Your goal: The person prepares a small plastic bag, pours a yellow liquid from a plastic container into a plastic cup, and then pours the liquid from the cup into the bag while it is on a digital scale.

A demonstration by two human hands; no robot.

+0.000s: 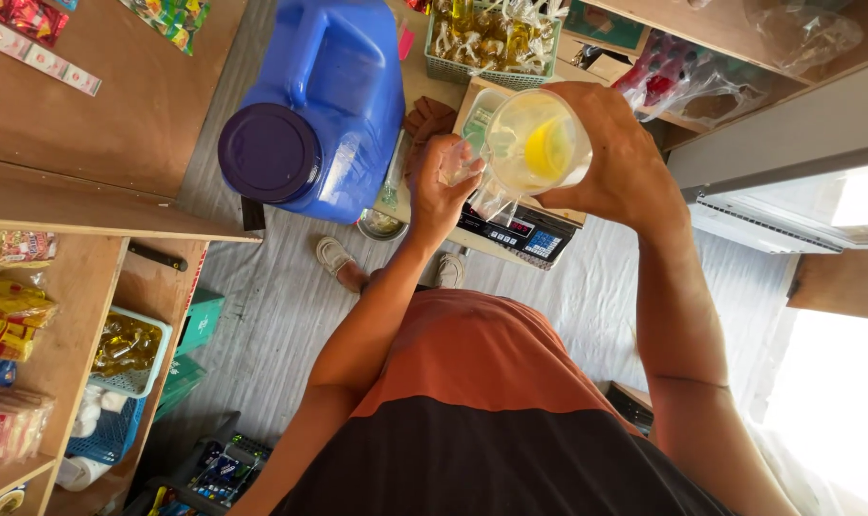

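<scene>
Shop interior: grey plank floor, wooden shelves, blue water jug.
Above a digital scale, right hand grips a clear jug of yellow liquid; left hand pinches a small clear bag at its spout.

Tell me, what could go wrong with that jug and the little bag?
The right hand tips a clear plastic jug of yellowish liquid toward a small clear plastic bag pinched by the left hand. The bag's mouth looks narrow, so liquid might miss it. Spills could land on the digital weighing scale right below, or on the sandalled feet further down.
</scene>
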